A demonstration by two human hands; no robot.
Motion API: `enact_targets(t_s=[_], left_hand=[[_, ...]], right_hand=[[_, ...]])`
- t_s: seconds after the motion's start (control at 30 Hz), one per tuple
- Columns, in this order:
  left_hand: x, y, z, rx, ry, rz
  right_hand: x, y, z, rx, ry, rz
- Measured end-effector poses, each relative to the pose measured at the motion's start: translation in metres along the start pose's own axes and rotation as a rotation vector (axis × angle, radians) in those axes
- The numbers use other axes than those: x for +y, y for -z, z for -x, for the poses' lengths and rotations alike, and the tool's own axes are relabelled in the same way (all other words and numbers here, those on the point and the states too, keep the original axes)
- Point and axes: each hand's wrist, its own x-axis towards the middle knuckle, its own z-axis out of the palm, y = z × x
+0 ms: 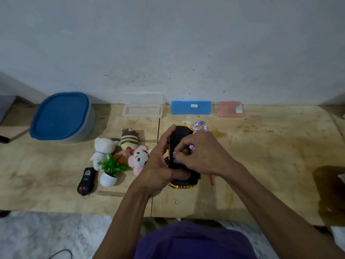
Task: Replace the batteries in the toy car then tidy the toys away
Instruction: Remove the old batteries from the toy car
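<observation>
Both hands work at the car [182,137], which lies upside down on the table [261,156], its black underside up and its yellow rim showing at both ends; the left hand [158,165] is wrapped round the car's left flank and near end, gripping it steady; the right hand [201,154] is curled over the middle of the underside, its fingertips [182,153] pinched on a small blue-and-white battery [192,147] at what I take to be the open battery bay, though the bay itself is mostly hidden. Loose batteries [199,126] lie just beyond the car; a red screwdriver [211,181] lies just beside its near right corner; the remote [86,181], three plush toys [119,148] and a potted plant [111,170] sit to the left; a blue-lidded tub [62,116] and an open clear box [142,107] stand by the wall.

The car looks a light, stiff plastic shell, smooth and apt to slide on the wood, so holding it by the flanks, clear of wheels and bay, seems soundest; the batteries are small, hard and round, likely to roll, best pinched across the middle; the plush toys are soft and can be taken anywhere.
</observation>
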Motion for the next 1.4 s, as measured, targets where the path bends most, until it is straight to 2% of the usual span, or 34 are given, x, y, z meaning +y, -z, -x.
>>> enact_targets(t_s=[0.2,0.33,0.43,0.57,0.63,0.7,0.77,0.83,0.9,1.0,1.2,1.4], left_hand=[[0.001,0.004,-0.001,-0.021,-0.004,0.032],[0.0,0.004,0.0,-0.031,-0.012,0.055],[0.001,0.006,0.002,-0.001,-0.021,0.05],[0.0,0.01,0.006,0.008,-0.031,0.031],[0.0,0.011,0.006,0.017,-0.034,0.027],[0.001,0.011,0.007,0.03,-0.033,0.031],[0.001,0.011,0.007,0.038,-0.037,0.033],[0.003,0.013,0.007,0.035,-0.052,0.034],[0.005,0.015,0.007,0.034,-0.076,0.019],[0.007,0.013,0.006,0.046,-0.109,-0.04],[0.005,0.011,0.005,0.073,-0.125,-0.089],[0.004,0.014,0.003,0.09,-0.111,-0.078]], right_hand=[[0.005,0.0,-0.002,-0.039,0.098,0.034],[0.006,0.0,-0.001,0.004,0.107,-0.013],[0.008,0.003,0.0,0.063,0.01,-0.358],[0.005,0.013,0.004,0.044,-0.256,-1.148],[0.002,0.017,0.006,0.039,-0.33,-1.309],[0.0,0.018,0.01,0.092,-0.377,-1.152],[0.0,0.017,0.018,0.113,-0.373,-0.805],[0.002,0.013,0.028,0.05,-0.339,-0.574],[0.003,0.008,0.036,-0.013,-0.32,-0.496],[0.003,0.002,0.041,-0.017,-0.355,-0.525],[-0.006,-0.001,0.038,-0.033,-0.506,-0.792],[-0.003,-0.004,0.034,0.046,-0.548,-0.841]])
